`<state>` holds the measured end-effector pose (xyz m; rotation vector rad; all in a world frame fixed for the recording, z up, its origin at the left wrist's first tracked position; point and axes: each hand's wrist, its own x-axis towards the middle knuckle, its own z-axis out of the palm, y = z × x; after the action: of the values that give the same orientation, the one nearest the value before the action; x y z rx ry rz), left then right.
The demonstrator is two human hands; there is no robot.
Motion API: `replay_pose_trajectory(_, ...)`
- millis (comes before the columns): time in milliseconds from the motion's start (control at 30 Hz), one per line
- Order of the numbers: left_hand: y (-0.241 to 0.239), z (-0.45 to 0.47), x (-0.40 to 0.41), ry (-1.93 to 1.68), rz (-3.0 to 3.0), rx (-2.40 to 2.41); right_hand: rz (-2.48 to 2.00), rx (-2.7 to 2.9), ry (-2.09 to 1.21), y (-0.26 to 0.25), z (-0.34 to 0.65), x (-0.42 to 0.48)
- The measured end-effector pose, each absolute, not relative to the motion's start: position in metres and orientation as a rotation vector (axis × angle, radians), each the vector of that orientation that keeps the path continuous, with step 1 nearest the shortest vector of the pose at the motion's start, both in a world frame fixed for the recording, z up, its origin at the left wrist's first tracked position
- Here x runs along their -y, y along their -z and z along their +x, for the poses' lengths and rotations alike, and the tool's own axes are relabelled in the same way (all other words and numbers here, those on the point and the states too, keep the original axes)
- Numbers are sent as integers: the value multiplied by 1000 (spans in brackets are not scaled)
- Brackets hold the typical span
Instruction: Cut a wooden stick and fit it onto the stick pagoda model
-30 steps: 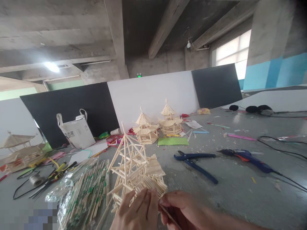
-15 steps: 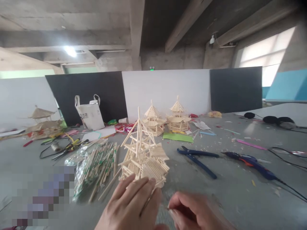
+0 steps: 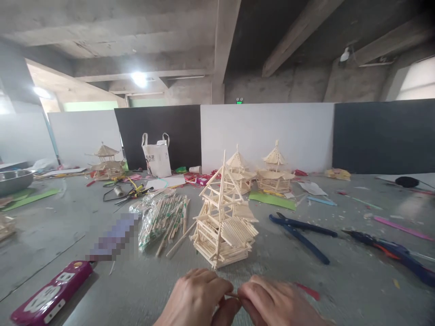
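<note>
Pinching a thin pale wooden stick [image 3: 233,295] between them, the left hand [image 3: 195,296] and the right hand [image 3: 277,301] meet at the bottom edge of the view, low over the grey tabletop [image 3: 340,280]. Both sets of fingers are closed narrow on that stick, thumb and forefinger on each side, and only a short bit of it shows in the gap between the two hands.

Just beyond the knuckles stands the unfinished pale stick-built pagoda model [image 3: 224,226], apart from both hands, its tall centre spire upright and a slatted roof panel sloping off its right side. Left of it lies a clear plastic bag of wooden sticks in green-printed wrappers [image 3: 163,217], with a few loose sticks spilling toward the model's base. Right of it rest the blue-handled cutting pliers [image 3: 301,231], and farther right a blue and orange glue gun [image 3: 390,249].

Now, doing this well: a stick this slender wants a grip close in, fingers near each other, so it does not bow or snap where it is not meant to. My read is that keeping it low and steady over the tabletop is sound. The model looks fragile, with open lattice and thin joints, so elbows and wrists should stay clear of that spire.

Two finished pale pagoda models [image 3: 260,172] sit farther back by the white partition, a handy reference for proportions.
</note>
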<state>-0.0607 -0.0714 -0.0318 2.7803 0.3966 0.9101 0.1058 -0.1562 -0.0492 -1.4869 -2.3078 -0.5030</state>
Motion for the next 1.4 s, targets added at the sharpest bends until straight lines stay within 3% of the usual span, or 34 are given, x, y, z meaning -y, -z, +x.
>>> replay_pose_trajectory(667,38,-57,72,-621,2743,-478,-1525,2273,324,61,108,156)
replay_pose_trajectory(1233,45,-60,72,-813,2794,-497,-1486,2257,273,52,99,155)
replay_pose_trajectory(1400,39,-102,66,-878,2913,-649,-1308,2066,542,41,111,163)
